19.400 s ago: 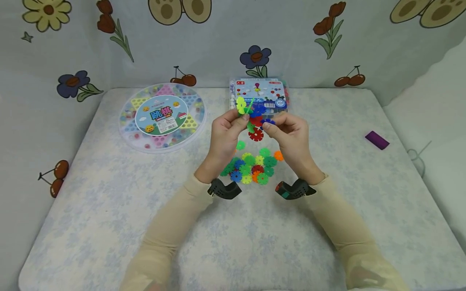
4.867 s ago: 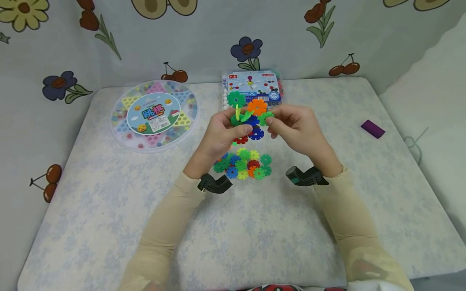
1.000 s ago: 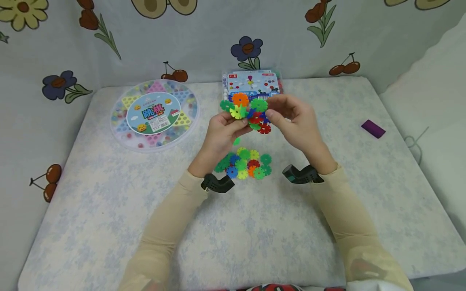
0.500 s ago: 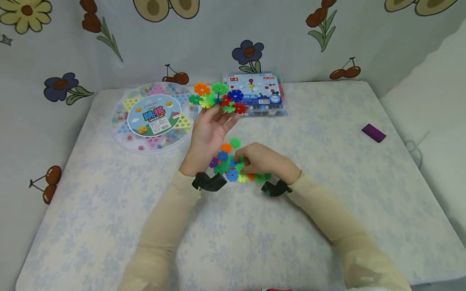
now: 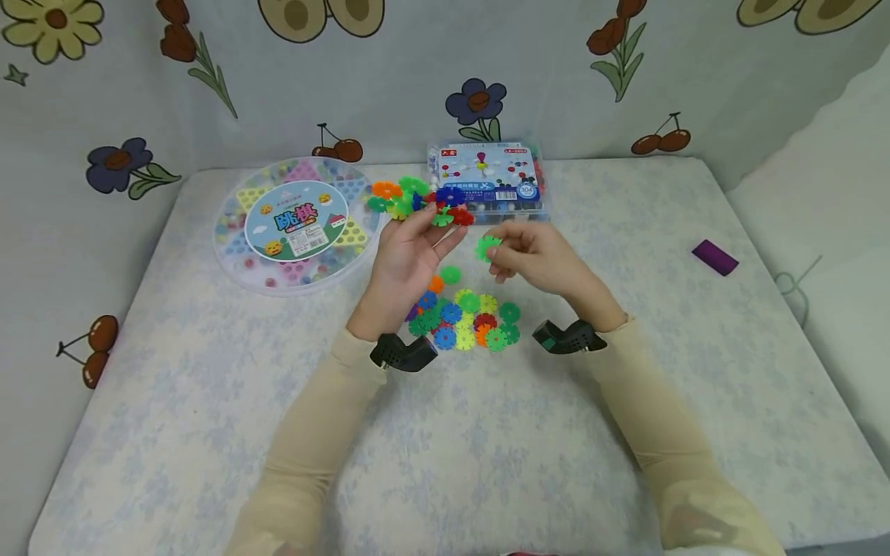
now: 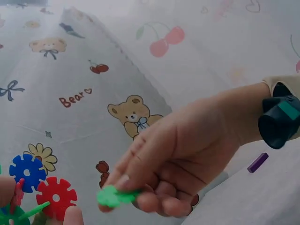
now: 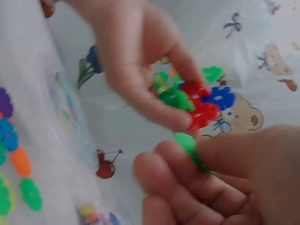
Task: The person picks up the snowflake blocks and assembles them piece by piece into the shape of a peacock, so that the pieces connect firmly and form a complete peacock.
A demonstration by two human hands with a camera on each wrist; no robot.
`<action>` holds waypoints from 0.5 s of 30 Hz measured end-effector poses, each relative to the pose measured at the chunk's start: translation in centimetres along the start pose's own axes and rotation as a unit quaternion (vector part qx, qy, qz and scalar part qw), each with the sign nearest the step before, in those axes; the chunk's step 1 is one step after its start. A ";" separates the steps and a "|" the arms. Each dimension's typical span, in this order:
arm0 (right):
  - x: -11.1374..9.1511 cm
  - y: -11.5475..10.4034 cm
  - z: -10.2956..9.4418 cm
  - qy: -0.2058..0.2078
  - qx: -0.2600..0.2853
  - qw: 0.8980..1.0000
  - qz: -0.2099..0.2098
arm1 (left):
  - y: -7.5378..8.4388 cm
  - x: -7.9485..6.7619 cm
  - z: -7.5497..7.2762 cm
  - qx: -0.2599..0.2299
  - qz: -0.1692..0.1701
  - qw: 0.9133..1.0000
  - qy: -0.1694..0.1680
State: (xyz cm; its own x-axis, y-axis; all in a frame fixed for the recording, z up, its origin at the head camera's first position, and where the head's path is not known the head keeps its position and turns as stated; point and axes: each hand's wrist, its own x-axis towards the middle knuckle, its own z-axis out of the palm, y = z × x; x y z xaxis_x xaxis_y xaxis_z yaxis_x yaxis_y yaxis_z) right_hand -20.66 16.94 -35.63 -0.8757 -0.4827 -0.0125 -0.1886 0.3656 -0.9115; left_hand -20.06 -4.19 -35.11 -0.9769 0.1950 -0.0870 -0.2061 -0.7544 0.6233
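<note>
My left hand (image 5: 403, 261) holds up a cluster of slotted snowflake discs (image 5: 450, 197), joined edge to edge in orange, green, yellow, blue and red. Thumb and fingers grip its lower side; in the left wrist view a red disc (image 6: 56, 198) and a blue one show beside the fingertips. To the right, my right hand (image 5: 538, 259) pinches one loose green snowflake disc (image 5: 487, 248) between thumb and fingers, apart from the cluster. Below both hands a pile of loose discs (image 5: 470, 303) lies on the table, in green, blue, yellow, red, orange and purple.
A round marble-game board (image 5: 299, 270) with a clear cover stands at the back left. Behind the hands is a clear plastic box (image 5: 490, 166) with a printed label. A small purple block (image 5: 715, 257) lies near the table's right side.
The cluster has gained discs since the oldest frame, and has shifted left over the last second. My right hand left it, dipped to the pile and has risen with a green disc.
</note>
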 end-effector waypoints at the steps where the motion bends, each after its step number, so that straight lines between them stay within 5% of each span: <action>1: -0.2 -0.3 -0.3 0.025 0.031 0.999 0.001 | 0.0 0.0 0.1 0.004 -0.005 1.000 0.004; 6: -0.8 -1.5 -0.7 0.072 0.131 0.989 0.003 | -0.2 -0.1 0.3 0.004 -0.025 0.999 0.021; 15: -0.9 -1.6 0.0 0.083 0.162 0.983 -0.003 | -0.9 -0.2 1.0 -0.010 -0.039 0.999 0.022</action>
State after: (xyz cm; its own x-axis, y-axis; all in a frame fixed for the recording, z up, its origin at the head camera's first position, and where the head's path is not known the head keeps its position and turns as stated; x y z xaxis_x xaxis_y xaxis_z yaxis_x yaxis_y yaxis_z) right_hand -19.59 16.83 -34.18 -0.9403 -0.3383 0.0365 -0.0667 0.0781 -0.9947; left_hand -19.58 -2.93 -34.88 -0.9591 0.2262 -0.1701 -0.2829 -0.7499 0.5981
